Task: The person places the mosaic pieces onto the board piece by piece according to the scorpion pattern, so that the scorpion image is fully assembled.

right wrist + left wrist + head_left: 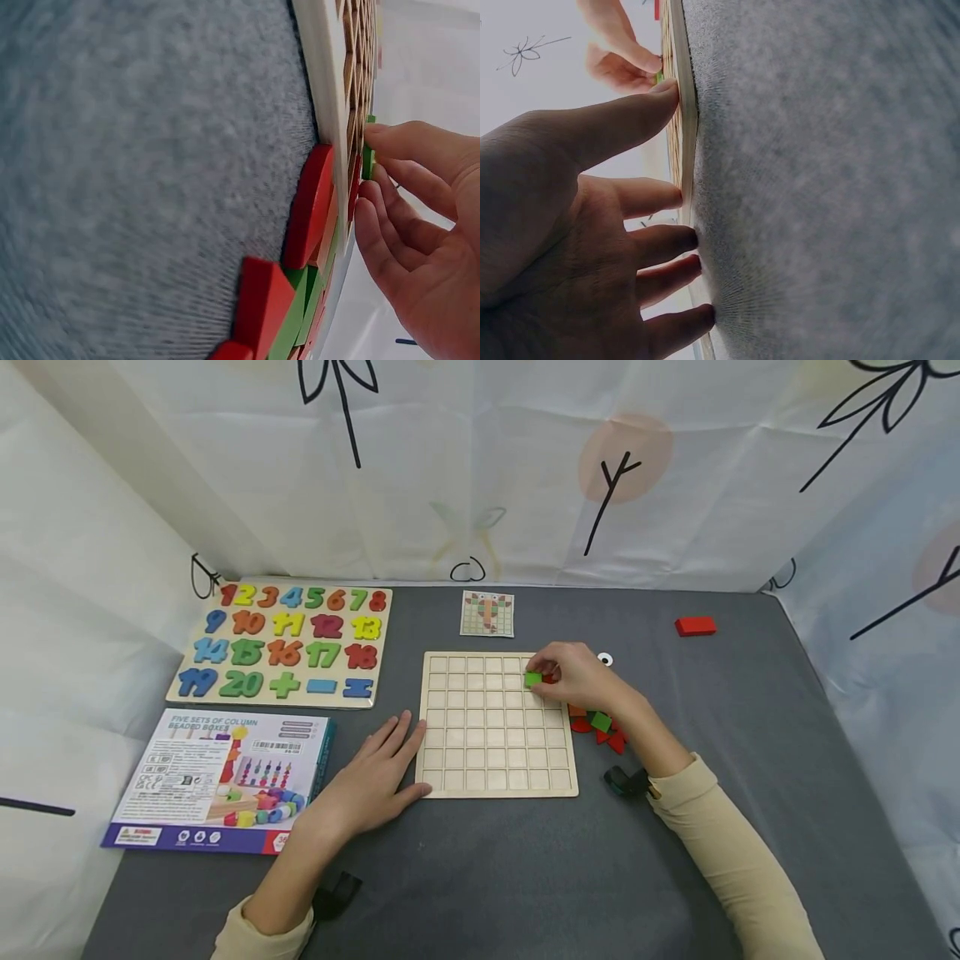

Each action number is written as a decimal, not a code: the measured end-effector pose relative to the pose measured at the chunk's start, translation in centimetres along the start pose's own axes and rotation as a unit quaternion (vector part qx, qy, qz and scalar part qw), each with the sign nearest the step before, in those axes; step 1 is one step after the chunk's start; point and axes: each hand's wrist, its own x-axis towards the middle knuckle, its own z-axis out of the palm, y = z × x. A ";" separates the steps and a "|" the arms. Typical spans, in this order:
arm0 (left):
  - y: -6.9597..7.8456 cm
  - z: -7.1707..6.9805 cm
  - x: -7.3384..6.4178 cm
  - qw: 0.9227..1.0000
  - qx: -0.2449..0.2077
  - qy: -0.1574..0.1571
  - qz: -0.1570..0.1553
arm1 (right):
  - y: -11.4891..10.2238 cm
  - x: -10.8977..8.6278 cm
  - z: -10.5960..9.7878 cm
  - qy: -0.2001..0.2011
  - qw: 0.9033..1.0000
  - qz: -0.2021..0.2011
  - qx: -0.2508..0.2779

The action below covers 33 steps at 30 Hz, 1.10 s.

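Across top and sides of frame: white curtain (510, 452) with black line drawings. Below, over middle and bottom: grey table (487, 877).

Lower left: box (180, 777), lying flat, lettered "FIVE SETS OF COLUMN BEADED BOXES". Just above, toward upper left: number board (348, 628), set with coloured numerals 1 to 20 and signs.

Centre: grid board (497, 739), pale, lying flat, divided into square compartments.

Left of centre: left hand (375, 781), fingers straight and spread, thumb and fingertips at left edge of grid board. In left wrist view, thumb tip against that edge.

Right of centre: right hand (570, 677), over upper right of grid board, thumb and fingers pinching green block.

Upper centre: card (487, 612), printed with small grid and coloured pattern, just above grid board.

Right of centre, beside right edge of grid board, partly behind right wrist: pile of pieces (601, 722), red, green and orange.

Upper right: red block (695, 626), well apart from pile.

Upper right of grid board: green block (532, 679), between fingertips. Seated in a compartment or held just above: cannot tell. Just right of it, mostly hidden under fingers: red piece (550, 678).

Beyond right hand: white disc (604, 658), dark-centred.
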 end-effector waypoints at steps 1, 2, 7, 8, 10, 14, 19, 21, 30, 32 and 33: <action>0.0 0.0 0.0 1.000 0.000 0.001 0.000 | 0.0 0.0 0.0 -0.002 1.000 0.000 0.000; 0.0 0.0 0.0 1.000 0.000 0.002 0.001 | 0.0 0.0 0.0 -0.004 1.000 -0.001 0.001; 0.0 0.1 0.0 1.000 -0.001 0.004 0.003 | -0.2 -0.1 0.0 -0.002 1.000 -0.003 0.010; 0.0 0.1 0.0 1.000 -0.001 0.004 0.004 | -0.2 -0.1 0.0 -0.001 1.000 -0.004 0.012; -0.1 0.1 0.0 1.000 -0.002 0.003 0.003 | -0.3 -0.2 0.1 0.000 1.000 -0.003 0.016; -0.1 0.1 0.0 1.000 -0.005 0.002 0.002 | -0.3 -0.4 0.0 -0.001 0.999 -0.001 0.033; -0.1 0.1 -0.1 1.000 -0.008 0.005 0.005 | 0.1 -1.2 -0.5 0.006 0.998 0.010 0.058; -0.1 0.0 -0.1 1.000 -0.009 0.005 0.005 | 0.3 -1.7 -0.7 0.011 0.997 0.020 0.068; 0.0 0.0 0.0 1.000 -0.008 0.004 0.004 | 2.5 -4.5 -2.1 0.057 0.993 0.044 0.091; 0.0 0.0 -0.1 1.000 -0.009 0.002 0.004 | 3.1 -5.1 -2.5 0.064 0.993 0.050 0.085; 0.0 0.0 -0.1 1.000 -0.010 0.002 0.003 | 3.4 -5.4 -2.7 0.066 0.993 0.054 0.081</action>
